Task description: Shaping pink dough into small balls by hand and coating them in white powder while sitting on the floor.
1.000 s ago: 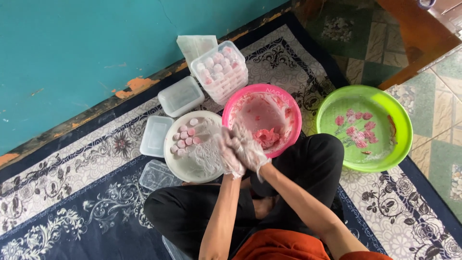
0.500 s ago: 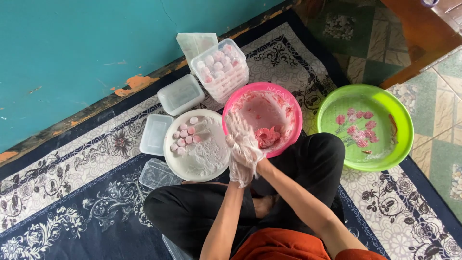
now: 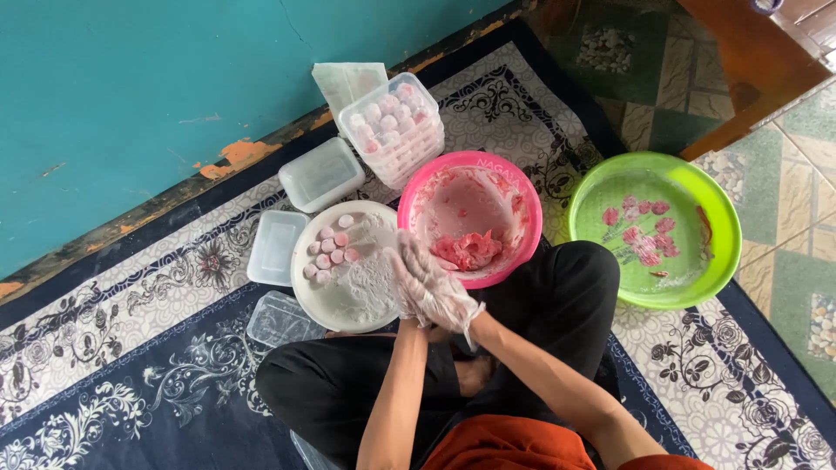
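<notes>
Both hands wear clear plastic gloves and are pressed together in front of me, palm against palm. My right hand (image 3: 440,283) lies over my left hand (image 3: 407,296), and whatever is between them is hidden. They hover over the gap between a white plate (image 3: 335,300) and a pink bowl (image 3: 514,187). The plate holds white flour and several small pink and white balls (image 3: 326,252). A lump of pink dough (image 3: 470,250) lies in the pink bowl.
A green basin (image 3: 710,218) with pink dough bits sits to the right. Clear plastic boxes stand by the teal wall: one filled with balls (image 3: 394,130), one shut (image 3: 320,174), plus a lid (image 3: 274,248) and an empty box (image 3: 280,320). I sit cross-legged on a patterned rug (image 3: 131,348).
My joined hands slid from over the white plate toward me and to the right, still pressed together and rubbing.
</notes>
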